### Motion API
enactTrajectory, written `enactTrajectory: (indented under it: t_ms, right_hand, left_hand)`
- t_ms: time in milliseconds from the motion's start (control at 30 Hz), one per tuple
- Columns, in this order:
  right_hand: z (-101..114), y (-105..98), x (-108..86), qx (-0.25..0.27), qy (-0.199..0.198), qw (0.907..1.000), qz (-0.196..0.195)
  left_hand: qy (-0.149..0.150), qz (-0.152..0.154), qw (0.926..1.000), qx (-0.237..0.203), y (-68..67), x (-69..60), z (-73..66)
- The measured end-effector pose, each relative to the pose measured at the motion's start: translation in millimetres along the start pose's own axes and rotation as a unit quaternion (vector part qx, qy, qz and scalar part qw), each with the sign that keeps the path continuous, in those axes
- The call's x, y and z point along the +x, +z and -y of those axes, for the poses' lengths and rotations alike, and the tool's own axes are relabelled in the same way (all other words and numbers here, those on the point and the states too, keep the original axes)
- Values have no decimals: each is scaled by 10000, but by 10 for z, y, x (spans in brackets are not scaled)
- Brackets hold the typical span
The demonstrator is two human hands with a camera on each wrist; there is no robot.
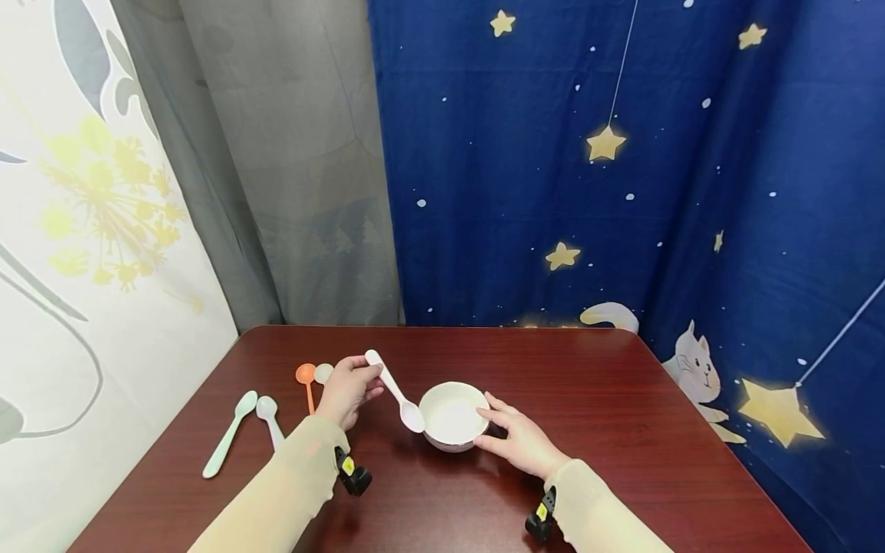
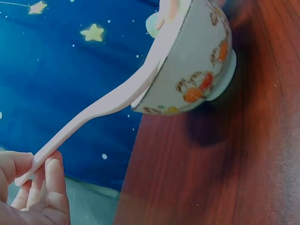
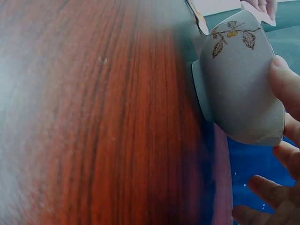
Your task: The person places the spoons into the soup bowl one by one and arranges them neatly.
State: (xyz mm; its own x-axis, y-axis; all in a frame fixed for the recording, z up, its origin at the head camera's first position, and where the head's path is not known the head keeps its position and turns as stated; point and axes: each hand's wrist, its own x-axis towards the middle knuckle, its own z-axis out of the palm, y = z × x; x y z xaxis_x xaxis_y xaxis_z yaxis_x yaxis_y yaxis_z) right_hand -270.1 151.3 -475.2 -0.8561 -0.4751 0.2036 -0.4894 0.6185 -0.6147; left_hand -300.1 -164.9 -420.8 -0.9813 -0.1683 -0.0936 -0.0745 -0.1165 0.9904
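Observation:
My left hand (image 1: 349,390) pinches a pale pink spoon (image 1: 392,384) by its handle end, between thumb and fingers. The spoon slants down to the right. Its head lies at the left rim of a white bowl (image 1: 452,394); whether they touch, I cannot tell. Upright on the table, the bowl shows printed fruit on its outer wall in the left wrist view. At the bowl's right side, my right hand (image 1: 522,439) touches the rim with thumb and fingertips, the other fingers spread. The right wrist view shows the thumb (image 3: 286,84) against the outer wall near the rim.
On the table's left lie a mint green spoon (image 1: 231,435), a whitish spoon (image 1: 268,415) and an orange spoon (image 1: 306,376). A pale spoon (image 1: 323,374) is partly hidden by the left hand. The dark red table (image 1: 594,369) ends at curtains behind.

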Motion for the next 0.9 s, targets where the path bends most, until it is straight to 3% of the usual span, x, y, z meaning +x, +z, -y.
enactTrajectory:
  t_ms: [433,900]
  right_hand:
    - [19,-7,0,-44,6,10000,-21]
    - [39,-20,-9,-52,4,10000,-23]
  left_hand:
    - [147,242,9994,223,304,73,-130]
    - [214,799,9944,661,609,202,-76]
